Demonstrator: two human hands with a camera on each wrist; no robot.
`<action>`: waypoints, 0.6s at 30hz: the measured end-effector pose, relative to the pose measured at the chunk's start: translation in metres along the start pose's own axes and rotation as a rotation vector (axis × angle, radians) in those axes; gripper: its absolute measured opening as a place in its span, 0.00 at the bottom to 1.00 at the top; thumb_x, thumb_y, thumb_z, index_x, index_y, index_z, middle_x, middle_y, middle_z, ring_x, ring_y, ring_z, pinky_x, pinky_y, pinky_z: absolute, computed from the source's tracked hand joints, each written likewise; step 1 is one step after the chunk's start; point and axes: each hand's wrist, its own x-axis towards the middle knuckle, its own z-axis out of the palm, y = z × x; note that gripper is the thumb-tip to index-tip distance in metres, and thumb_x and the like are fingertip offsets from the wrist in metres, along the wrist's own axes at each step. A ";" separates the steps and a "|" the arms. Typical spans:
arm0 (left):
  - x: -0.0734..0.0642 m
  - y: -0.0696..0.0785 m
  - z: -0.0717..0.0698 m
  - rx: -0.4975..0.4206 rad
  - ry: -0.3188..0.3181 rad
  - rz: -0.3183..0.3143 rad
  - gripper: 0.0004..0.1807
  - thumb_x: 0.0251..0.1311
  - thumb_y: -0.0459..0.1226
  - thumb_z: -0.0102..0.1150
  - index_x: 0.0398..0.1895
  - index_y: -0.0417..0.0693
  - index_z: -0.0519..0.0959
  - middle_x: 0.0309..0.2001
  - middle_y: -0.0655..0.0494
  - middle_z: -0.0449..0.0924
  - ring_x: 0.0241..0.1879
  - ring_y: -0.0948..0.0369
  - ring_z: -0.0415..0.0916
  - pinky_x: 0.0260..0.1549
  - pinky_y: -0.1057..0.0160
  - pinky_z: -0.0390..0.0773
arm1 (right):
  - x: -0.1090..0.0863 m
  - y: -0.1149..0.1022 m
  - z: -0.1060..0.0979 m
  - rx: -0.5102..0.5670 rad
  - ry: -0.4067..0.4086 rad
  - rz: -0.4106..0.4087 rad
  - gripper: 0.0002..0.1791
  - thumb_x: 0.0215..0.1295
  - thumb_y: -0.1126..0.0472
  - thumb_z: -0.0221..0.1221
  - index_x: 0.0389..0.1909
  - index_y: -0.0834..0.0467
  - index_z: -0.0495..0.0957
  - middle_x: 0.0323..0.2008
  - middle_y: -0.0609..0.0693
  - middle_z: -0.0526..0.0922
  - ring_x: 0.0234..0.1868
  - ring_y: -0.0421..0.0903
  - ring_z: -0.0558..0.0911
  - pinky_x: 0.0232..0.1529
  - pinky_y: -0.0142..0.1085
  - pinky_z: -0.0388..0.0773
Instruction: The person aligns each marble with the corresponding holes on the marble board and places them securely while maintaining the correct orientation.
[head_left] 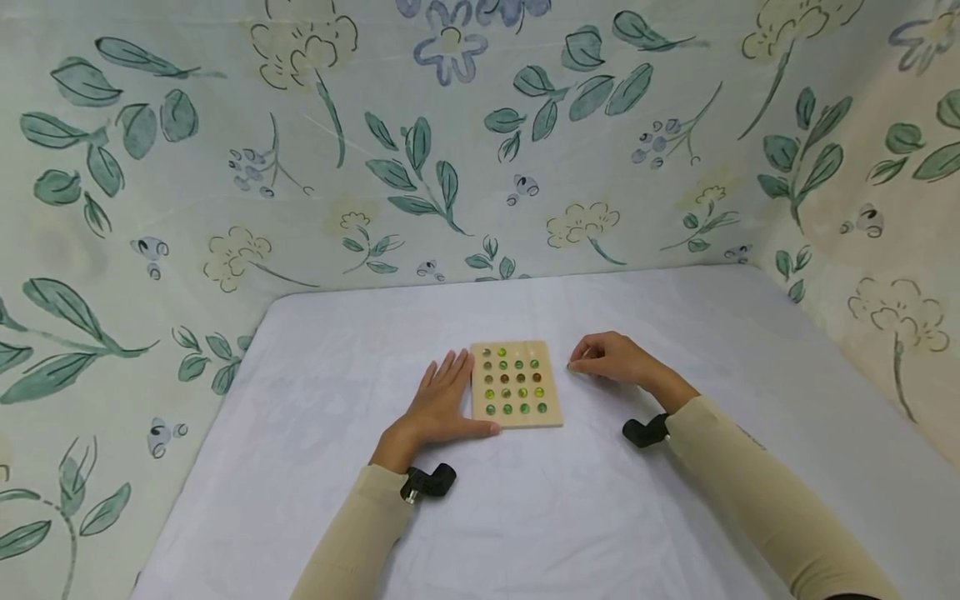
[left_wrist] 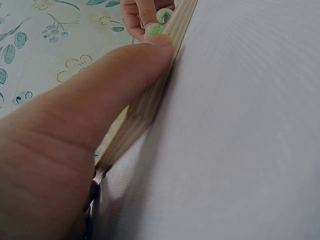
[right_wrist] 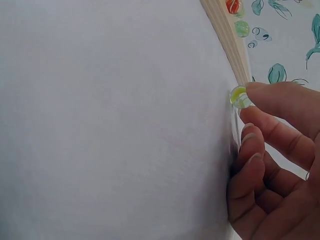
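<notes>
A light wooden board (head_left: 553, 415) lies flat on the table, with rows of glass marbles (head_left: 507, 409) set in it. Most marbles look green or yellow-green, and some are reddish brown. Two spots at the right of the far row hold no marble. My left hand (head_left: 442, 404) rests along the board's left side with fingers straight, its thumb (left_wrist: 135, 65) touching the near edge. Just right of the board, my right hand (head_left: 615, 360) pinches a clear yellow-green marble (right_wrist: 240, 97) between thumb and index finger. The other fingers are curled towards the palm.
A white cloth (head_left: 555, 517) covers the table. Behind it and at the sides hangs a fabric backdrop (head_left: 465, 233) with leaves and flowers. Each wrist carries a small black camera (head_left: 429, 481).
</notes>
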 end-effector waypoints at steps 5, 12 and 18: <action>0.001 0.001 -0.001 0.005 0.003 -0.004 0.70 0.40 0.74 0.58 0.77 0.47 0.38 0.77 0.55 0.34 0.76 0.57 0.27 0.71 0.53 0.28 | 0.000 0.000 0.000 -0.005 0.005 -0.017 0.11 0.61 0.54 0.66 0.40 0.54 0.81 0.29 0.50 0.76 0.31 0.47 0.72 0.30 0.35 0.71; 0.000 0.001 -0.001 0.000 0.000 -0.004 0.70 0.40 0.74 0.58 0.77 0.47 0.38 0.77 0.54 0.34 0.76 0.57 0.27 0.71 0.53 0.28 | 0.001 -0.001 0.001 -0.015 0.011 -0.025 0.09 0.60 0.55 0.66 0.39 0.54 0.81 0.28 0.51 0.75 0.31 0.47 0.72 0.30 0.35 0.71; 0.000 0.001 -0.001 -0.003 0.000 0.002 0.70 0.40 0.74 0.58 0.77 0.47 0.38 0.77 0.54 0.34 0.76 0.57 0.27 0.71 0.53 0.28 | 0.002 0.000 0.002 -0.027 0.009 -0.019 0.09 0.60 0.55 0.66 0.39 0.54 0.81 0.28 0.50 0.75 0.31 0.47 0.72 0.30 0.35 0.70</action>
